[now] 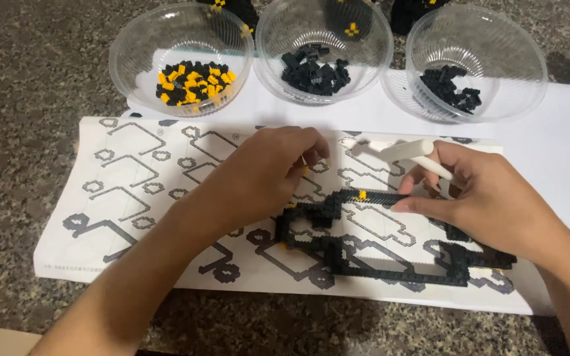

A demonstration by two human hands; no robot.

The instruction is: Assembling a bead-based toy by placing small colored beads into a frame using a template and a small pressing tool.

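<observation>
A partly built black brick frame (364,247) lies on the instruction sheet (133,198); bricks remain in three bowls (181,59). Left hand (265,175) fingers are pinched on a small piece; right hand (489,198) fingers grip a white tool (404,153)

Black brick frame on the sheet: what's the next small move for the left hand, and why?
Probably lower the left hand so the small yellow piece pinched at its fingertips meets the black brick frame just below. The right hand, holding a white tool, already steadies the frame's top bar, where a yellow stud sits.
</observation>
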